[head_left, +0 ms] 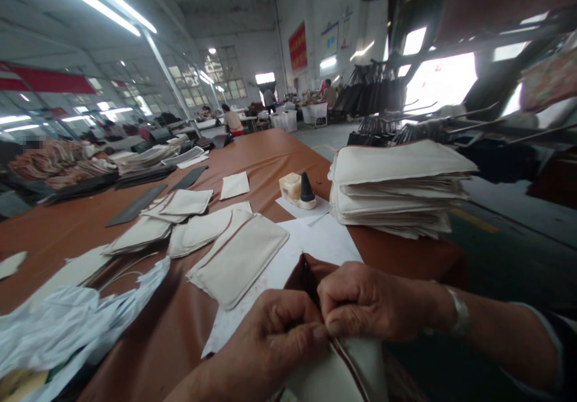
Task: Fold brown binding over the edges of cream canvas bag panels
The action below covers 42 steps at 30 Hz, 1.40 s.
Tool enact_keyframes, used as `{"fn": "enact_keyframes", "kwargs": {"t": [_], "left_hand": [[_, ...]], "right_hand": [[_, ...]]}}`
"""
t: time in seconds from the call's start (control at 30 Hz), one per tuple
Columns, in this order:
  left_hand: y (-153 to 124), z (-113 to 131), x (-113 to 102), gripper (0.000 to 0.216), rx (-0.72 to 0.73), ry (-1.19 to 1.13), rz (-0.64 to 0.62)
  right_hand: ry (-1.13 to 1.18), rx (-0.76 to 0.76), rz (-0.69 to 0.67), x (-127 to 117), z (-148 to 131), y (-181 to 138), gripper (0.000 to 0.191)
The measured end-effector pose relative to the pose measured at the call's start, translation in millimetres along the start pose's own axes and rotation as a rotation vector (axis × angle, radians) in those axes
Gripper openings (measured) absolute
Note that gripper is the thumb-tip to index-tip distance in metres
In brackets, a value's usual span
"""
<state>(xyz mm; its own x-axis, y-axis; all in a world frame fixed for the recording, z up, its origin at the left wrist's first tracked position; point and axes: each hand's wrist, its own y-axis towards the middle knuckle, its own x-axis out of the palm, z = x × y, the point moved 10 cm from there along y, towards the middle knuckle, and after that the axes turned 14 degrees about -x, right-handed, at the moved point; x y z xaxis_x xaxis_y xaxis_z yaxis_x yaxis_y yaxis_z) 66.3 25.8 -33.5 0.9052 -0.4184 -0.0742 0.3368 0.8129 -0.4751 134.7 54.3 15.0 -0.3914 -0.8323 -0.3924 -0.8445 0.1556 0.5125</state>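
Observation:
Close in front of me, a cream fabric piece with brown trim (pixel 336 372) is pinched between both hands. My left hand (pixel 283 330) is closed on its trimmed edge, thumb on top. My right hand (pixel 360 300) grips the same edge just beside it, the fingertips of both hands nearly touching. A dark brown part of the piece (pixel 295 276) sticks up beyond the fingers. The lower end of the piece runs out of view. Just past my left hand lies a cream pouch-like piece with a brown stripe (pixel 246 258), partly on white paper (pixel 324 240).
A tall stack of cream pieces (pixel 401 167) stands at the right table edge. A small block with a black cone (pixel 306 188) sits beside it. More cream pieces (pixel 187 202) lie left on the brown table covering (pixel 265 155). Crumpled white cloth (pixel 76 324) is at lower left. People work farther back.

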Motion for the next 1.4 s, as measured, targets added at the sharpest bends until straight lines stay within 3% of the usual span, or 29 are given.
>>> {"fn": "enact_keyframes", "kwargs": {"t": [0.1,0.17,0.3,0.4,0.5,0.57,0.63,0.7,0.73,0.83,1.0,1.07,1.13,1.27,1.33,1.4], "left_hand": [[2,-6,-6,0.043,-0.001,-0.016,0.003],[3,-12,-16,0.041,-0.025,0.036,-0.024],[-6,-15,-44,0.041,0.036,0.367,-0.112],[-21,-1,-69,0.035,0.172,0.630,0.050],[-31,23,-70,0.035,0.230,0.700,0.206],[-31,42,-57,0.037,0.241,0.724,0.278],[-27,60,-46,0.032,0.251,0.713,0.323],[-17,63,-45,0.028,0.190,0.640,0.289],[-12,58,-48,0.030,0.137,0.605,0.242],[-4,23,-70,0.040,-0.027,0.516,0.084],[-5,-41,-108,0.053,-0.124,0.254,-0.060],[-10,-43,-115,0.052,-0.094,0.188,-0.033],[-19,-29,-117,0.041,-0.029,0.123,0.028],[-32,3,-97,0.030,0.038,0.043,0.044],[-25,1,-80,0.028,0.005,0.025,-0.005],[-11,-9,-66,0.029,-0.025,-0.034,-0.056]], "right_hand": [[0.113,0.098,0.017,-1,5,0,0.034],[0.208,0.170,0.096,-11,9,-4,0.036],[0.240,0.140,0.296,-63,11,-14,0.037],[-0.014,0.193,0.116,-88,27,-18,0.039],[-0.412,0.248,-0.023,-102,38,-8,0.035],[-0.523,0.163,-0.002,-94,27,15,0.037],[-0.418,0.038,-0.039,-61,15,41,0.055],[-0.279,-0.001,-0.133,-21,19,56,0.070],[-0.255,0.019,-0.165,-6,27,59,0.067],[-0.283,0.055,-0.215,15,55,52,0.035],[-0.190,-0.092,-0.183,3,51,40,0.028],[-0.172,-0.145,-0.147,-12,38,43,0.026],[-0.185,-0.174,-0.094,-29,28,48,0.023],[-0.358,-0.143,-0.115,-41,36,46,0.020],[-0.469,-0.080,-0.212,-33,48,38,0.010],[-0.485,-0.029,-0.255,-25,49,29,0.025]]}}
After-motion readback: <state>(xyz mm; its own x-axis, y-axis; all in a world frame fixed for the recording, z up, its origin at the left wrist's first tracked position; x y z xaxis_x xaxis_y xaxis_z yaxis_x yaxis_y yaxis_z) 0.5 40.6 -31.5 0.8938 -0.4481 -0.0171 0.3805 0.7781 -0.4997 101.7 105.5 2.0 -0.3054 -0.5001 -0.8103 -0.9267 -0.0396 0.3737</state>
